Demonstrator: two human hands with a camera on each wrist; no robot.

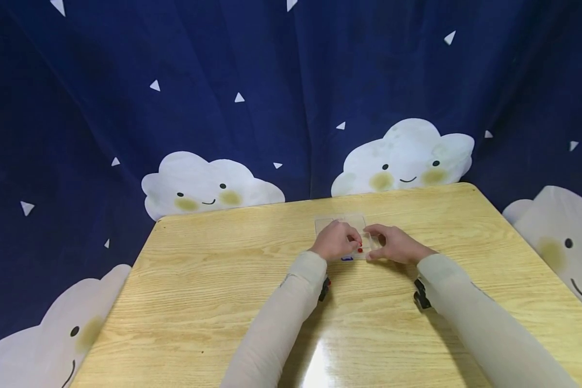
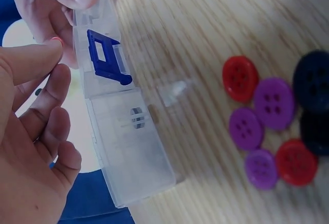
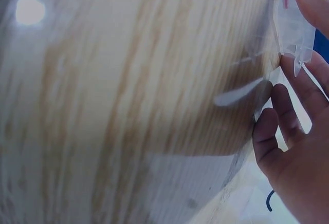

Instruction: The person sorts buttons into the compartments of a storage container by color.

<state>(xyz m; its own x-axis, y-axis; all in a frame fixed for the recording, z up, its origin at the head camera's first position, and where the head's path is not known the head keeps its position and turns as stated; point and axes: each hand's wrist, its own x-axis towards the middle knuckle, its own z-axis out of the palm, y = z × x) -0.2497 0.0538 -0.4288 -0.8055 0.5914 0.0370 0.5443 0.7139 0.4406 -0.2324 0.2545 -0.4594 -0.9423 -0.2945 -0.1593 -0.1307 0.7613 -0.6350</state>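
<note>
A clear plastic compartment box (image 1: 324,222) with a blue latch (image 2: 103,57) on its front stands on the table. My left hand (image 1: 337,240) is over the box and pinches a small red button (image 2: 57,40) between thumb and index finger. At the box's right end, my right hand (image 1: 395,245) grips it, thumb at the front and fingers toward the back. Through the clear wall in the right wrist view, a red button (image 3: 286,1) shows inside the box. A grey, ring-like thing (image 2: 137,117) shows through another compartment.
Several loose buttons lie on the wooden table (image 1: 213,291) in front of the box: red (image 2: 240,78), purple (image 2: 274,103) and dark blue or black (image 2: 313,81). A dark blue curtain (image 1: 199,108) with clouds hangs behind the table's far edge.
</note>
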